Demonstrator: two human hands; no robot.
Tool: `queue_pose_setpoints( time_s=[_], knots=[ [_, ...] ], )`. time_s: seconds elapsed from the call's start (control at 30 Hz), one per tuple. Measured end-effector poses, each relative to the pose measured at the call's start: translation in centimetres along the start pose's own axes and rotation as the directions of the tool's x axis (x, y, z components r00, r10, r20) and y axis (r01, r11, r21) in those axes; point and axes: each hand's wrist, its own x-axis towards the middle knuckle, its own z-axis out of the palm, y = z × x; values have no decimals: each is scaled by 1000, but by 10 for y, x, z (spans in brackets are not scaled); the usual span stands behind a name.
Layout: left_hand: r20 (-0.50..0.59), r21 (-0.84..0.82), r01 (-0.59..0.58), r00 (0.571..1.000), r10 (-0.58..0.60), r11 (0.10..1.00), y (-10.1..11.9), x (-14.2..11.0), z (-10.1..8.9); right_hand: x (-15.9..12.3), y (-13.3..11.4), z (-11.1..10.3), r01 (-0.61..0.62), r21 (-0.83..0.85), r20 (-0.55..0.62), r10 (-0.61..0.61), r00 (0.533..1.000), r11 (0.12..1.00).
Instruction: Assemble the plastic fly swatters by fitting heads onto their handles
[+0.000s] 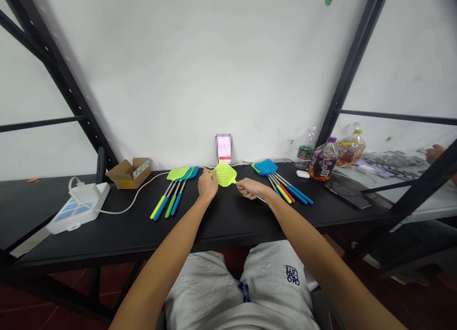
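Note:
A yellow-green fly swatter [225, 174] is held over the middle of the black table. My left hand [207, 184] grips the left edge of its perforated head, fingers closed. Around the thin metal shaft, just below the head, my right hand [250, 188] is closed; part of the shaft shows under that wrist. To the left lies a fanned group of fly swatters [178, 174] with yellow, green and blue handles. Another group of fly swatters [266, 166], with blue, red and yellow handles, lies to the right.
A phone [224, 148] leans on the wall. At left are a white power strip [80, 207] with a cable and an open cardboard box [129, 173]. A water bottle [305, 149], a purple-capped bottle [324, 159], a white case [303, 174] and a dark phone [347, 195] occupy the right.

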Motion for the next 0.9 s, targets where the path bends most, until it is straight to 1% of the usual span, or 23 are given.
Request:
queue_pose_setpoints(
  time_s=[0.1,0.2,0.37,0.5,0.63,0.9],
  knots=[
    [-15,-6,11,1000,-11,1000,-1,1,-1,0,1,-1,-19,-6,-6,19,1000,1000],
    [-32,-10,32,999,-33,999,-3,3,-2,-1,1,0,-2,-4,-10,2,1000,1000],
    [1,-29,47,999,-47,998,-2,4,-1,-3,-1,2,28,11,-29,-27,999,1000],
    [-20,-89,132,991,-135,987,-2,8,-1,0,4,1,89,-27,-21,-90,996,996],
    [-22,-145,201,978,-207,969,-4,13,0,3,9,-1,102,-82,-29,-105,994,991],
    [12,-212,199,979,-202,957,-5,13,6,4,11,-1,111,-121,-37,-117,992,986]
  ],
)
